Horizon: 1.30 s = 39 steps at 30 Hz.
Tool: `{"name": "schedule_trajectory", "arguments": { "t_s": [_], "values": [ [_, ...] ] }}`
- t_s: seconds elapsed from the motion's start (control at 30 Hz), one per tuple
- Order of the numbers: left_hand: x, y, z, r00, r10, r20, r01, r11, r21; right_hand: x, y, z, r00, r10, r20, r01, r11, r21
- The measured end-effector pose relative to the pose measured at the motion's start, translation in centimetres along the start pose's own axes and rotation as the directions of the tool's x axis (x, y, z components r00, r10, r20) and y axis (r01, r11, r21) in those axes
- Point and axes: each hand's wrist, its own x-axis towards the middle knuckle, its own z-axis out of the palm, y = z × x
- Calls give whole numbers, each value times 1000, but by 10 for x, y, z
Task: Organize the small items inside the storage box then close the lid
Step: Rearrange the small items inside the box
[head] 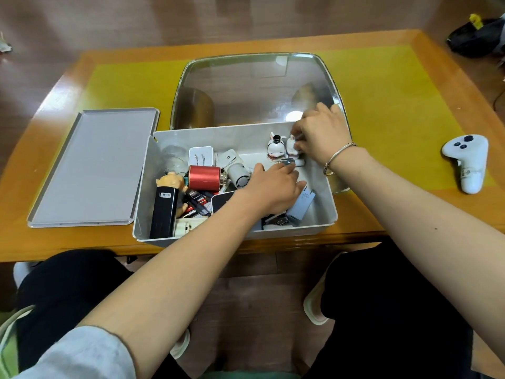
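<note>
While lid point(93, 168) off: both hands in storage box point(314, 214), R fingers point(296, 144) on rabbit figurine point(291, 146).

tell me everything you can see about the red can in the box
The red can is a small cylinder of what looks like glossy red metal, lying on its side in the grey storage box. A silvery ridged cap closes its right end. It sits left of centre, atop the clutter, below a white charger and beside a pig figurine. Neither hand touches it.

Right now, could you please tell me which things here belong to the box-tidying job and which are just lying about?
Job: storage box, lid, rabbit figurines, red tin, left hand, right hand.
Lying about: white controller, clear tray, black bag.
</note>
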Motion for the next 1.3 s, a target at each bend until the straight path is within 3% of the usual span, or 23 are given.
{"name": "schedule_trajectory", "arguments": {
  "t_s": [0.87, 0.97, 1.1, 1.3],
  "values": [
    [-3, 1, 5, 1000, -4, 12, 4, 1000, 6, -1, 1, 0, 1000, -1, -26, 2, 1000, 28],
    [-8, -1, 3, 999, -14, -40, 14, 1000, -9, -2, 4, -3, 997, 9, -78, -5, 999, 47],
    [-13, -10, 1, 965, -109, -239, 121, 992, 36, 0, 0, -7, 995, -21, -93, 26, 998, 50],
    [-15, -24, -2, 961, -157, -227, 162, 987, 1, 3, -8, -7, 998, -41, -49, 44, 998, 47]
  ]
}}
